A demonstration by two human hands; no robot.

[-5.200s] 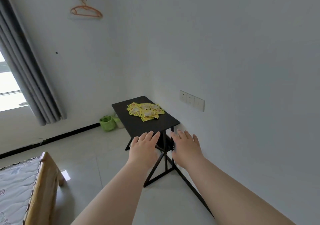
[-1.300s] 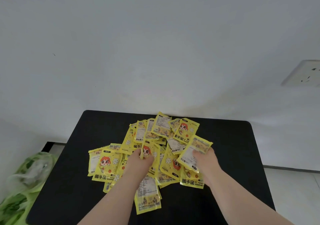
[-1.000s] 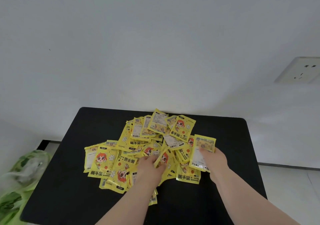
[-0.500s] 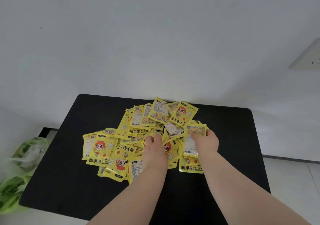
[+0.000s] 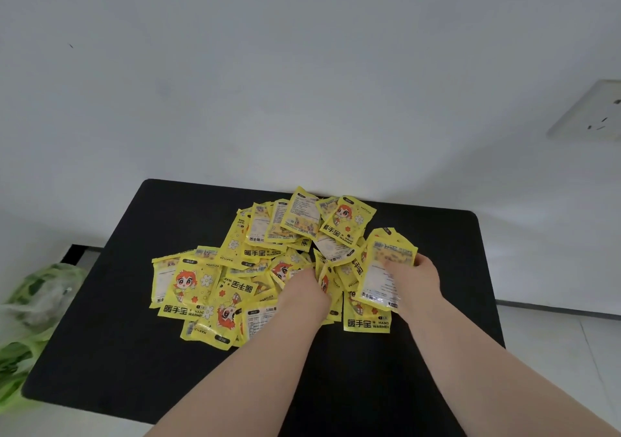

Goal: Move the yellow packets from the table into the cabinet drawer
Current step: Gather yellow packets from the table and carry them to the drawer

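Two hands gather yellow packets from the heap on the desk.

The right hand (image 5: 418, 282) has its fingers (image 5: 422, 262) and thumb clamped on a small stack (image 5: 386, 268) of packets. The stack is tilted up off the heap, probably so that more can be collected against it before the trip to the drawer. The left hand (image 5: 302, 290) is dug into the middle of the yellow packets (image 5: 215, 288). Its fingers are buried under them, so I cannot tell whether they are apart or pinching one. Most of the heap lies left of and beyond the left fingers, loosely overlapped on the black desk (image 5: 134, 352), with one packet just below the right fingers. The cabinet drawer is out of view. A green bag (image 5: 30, 305) sits well left of both hands, off the desk's edge.
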